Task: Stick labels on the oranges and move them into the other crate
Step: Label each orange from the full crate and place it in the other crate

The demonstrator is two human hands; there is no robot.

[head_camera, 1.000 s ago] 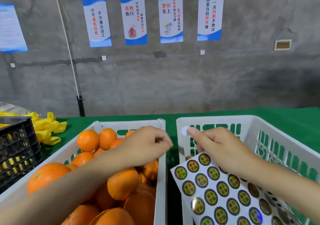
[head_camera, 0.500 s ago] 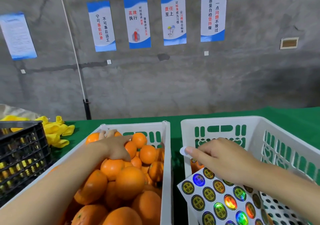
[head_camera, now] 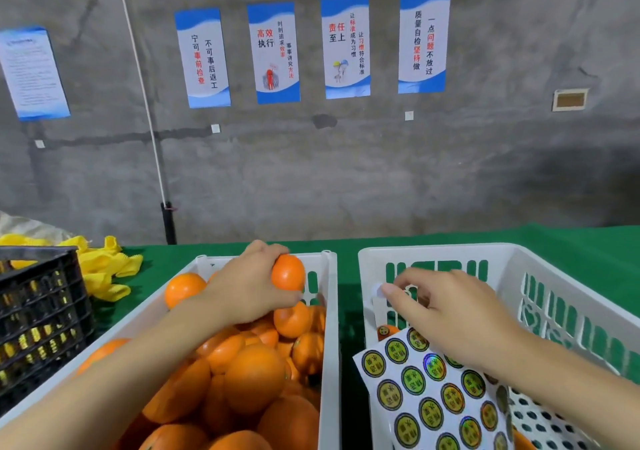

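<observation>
Above the full left crate (head_camera: pixel 330 345) the left grip (head_camera: pixel 249 287) holds an orange (head_camera: pixel 288 273), and over the right crate (head_camera: pixel 433 249) the right grip (head_camera: pixel 450 314) pinches a loose label (head_camera: pixel 377 291), so labelling is in hand: next, press label onto orange.

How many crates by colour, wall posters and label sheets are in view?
White crates: 2
Black crate: 1
Wall posters: 5
Label sheet: 1
Total: 9
</observation>
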